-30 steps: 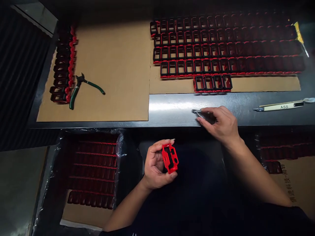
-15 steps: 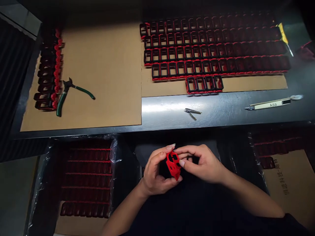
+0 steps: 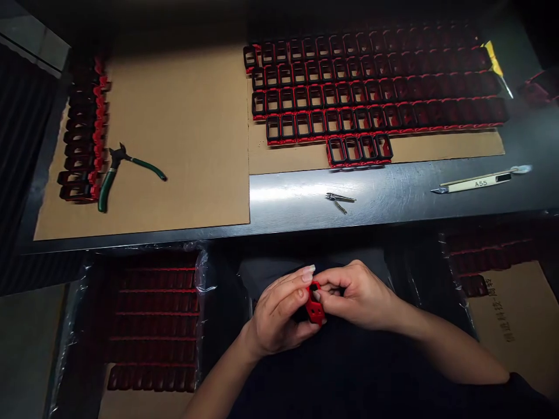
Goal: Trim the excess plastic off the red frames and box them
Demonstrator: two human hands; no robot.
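Note:
A red plastic frame-shaped part [image 3: 315, 312] with openings in it is held in front of my body, below the table edge. My left hand [image 3: 279, 311] is closed around it from the left, fingers along its top and thumb at its bottom end. From the other side, my right hand [image 3: 356, 297] pinches its upper right edge between thumb and fingers. Part of the piece is hidden behind the fingers. On the table just beyond lie small metal nippers [image 3: 339, 201].
Rows of red-and-black frames [image 3: 323, 122] stand on cardboard at the back right. More frames [image 3: 81, 169] line the left, beside green-handled pliers [image 3: 113, 174]. A cream knife [image 3: 480, 184] marked A55 lies right. Plastic-lined bins [image 3: 201, 273] holding similar parts flank my body.
The red part has been turned, so it now looks narrower, and sits slightly lower and to the right. My left fingers have shifted right with it; both hands keep their hold.

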